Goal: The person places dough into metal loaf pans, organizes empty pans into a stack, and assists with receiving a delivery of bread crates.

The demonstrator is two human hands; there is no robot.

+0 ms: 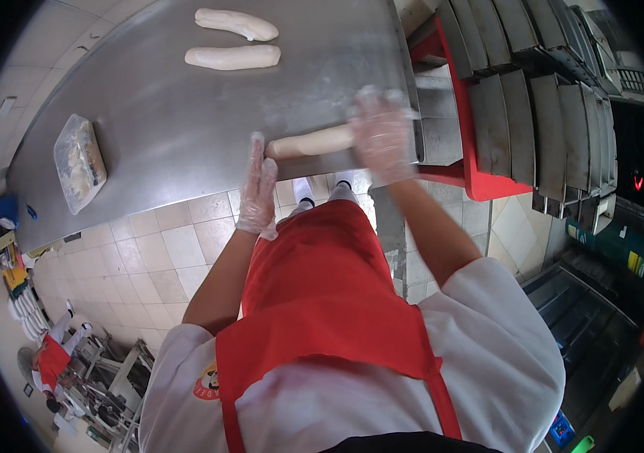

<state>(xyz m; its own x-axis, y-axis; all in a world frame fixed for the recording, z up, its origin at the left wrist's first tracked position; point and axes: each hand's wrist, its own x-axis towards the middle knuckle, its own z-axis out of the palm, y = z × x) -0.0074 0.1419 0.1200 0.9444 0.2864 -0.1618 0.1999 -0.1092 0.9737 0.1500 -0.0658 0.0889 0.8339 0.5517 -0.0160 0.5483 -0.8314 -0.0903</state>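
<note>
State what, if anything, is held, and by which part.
Holding cannot be told: the blurred right hand covers the right end of the dough roll; the left hand is at its left end.

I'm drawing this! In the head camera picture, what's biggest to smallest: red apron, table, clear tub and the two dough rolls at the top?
1. Table
2. Red apron
3. Clear tub
4. Upper dough roll and lower dough roll: too alike to rank.

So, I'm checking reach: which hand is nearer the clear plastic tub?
Left. The left hand is by the left end of the nearest dough roll, right of the tub; the right hand is farther right, at the roll's other end.
</note>
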